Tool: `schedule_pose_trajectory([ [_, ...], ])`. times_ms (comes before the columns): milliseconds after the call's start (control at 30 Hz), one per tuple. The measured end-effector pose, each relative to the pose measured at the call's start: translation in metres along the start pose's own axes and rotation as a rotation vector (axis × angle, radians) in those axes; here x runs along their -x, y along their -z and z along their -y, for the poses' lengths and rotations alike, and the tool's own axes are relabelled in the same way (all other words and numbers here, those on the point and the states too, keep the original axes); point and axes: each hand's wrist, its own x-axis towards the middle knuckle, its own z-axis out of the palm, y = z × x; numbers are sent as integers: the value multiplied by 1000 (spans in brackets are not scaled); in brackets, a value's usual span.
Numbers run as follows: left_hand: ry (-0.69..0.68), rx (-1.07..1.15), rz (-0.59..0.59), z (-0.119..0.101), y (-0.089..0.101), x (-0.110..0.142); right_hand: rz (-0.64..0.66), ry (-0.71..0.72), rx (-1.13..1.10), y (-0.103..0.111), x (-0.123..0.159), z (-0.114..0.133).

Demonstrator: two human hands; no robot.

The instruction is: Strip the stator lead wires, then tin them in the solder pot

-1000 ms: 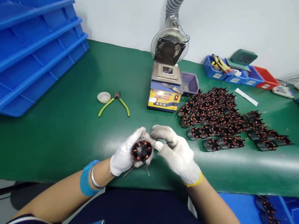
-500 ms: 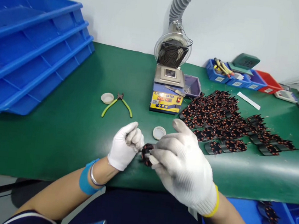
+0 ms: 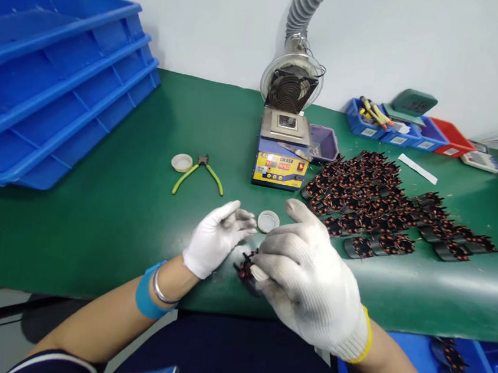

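Note:
My right hand [image 3: 313,279], in a white knit glove with a yellow cuff, is closed round a black motor stator with copper windings [image 3: 248,269]. The stator is tilted, and the fingers hide part of it. Just left of it, my gloved left hand [image 3: 217,238] is open, its fingers stretched and apart from the stator. A small round dish [image 3: 268,222] lies beyond the two hands. Farther left are green-handled cutting pliers [image 3: 200,174] and a second shallow dish [image 3: 181,163].
A solder pot [image 3: 280,169] stands under a fume duct [image 3: 307,8]. Many wound stators [image 3: 364,192] crowd the right of the green table [image 3: 105,242]. Stacked blue trays [image 3: 63,90] rise at the left. Small bins [image 3: 452,139] line the back right, near a white strip [image 3: 417,168].
My left fingers have uncurled and moved away from the stator. The stator has tilted and dropped slightly in my right hand. The display digits on the solder pot differ.

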Motion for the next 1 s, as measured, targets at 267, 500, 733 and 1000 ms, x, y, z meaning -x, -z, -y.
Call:
schedule_pose_trajectory([
  [267,215,-450,521,9,4,11,-109,-102,-103,-10,21,-12],
  [500,327,-455,483,10,3,12,-586,-496,-731,-19,52,-21],
  [733,309,-739,445,8,5,7,163,-370,-408,-40,62,-20],
  [1000,-151,-945,126,10,-2,11,-54,-284,-33,-46,70,-24],
])
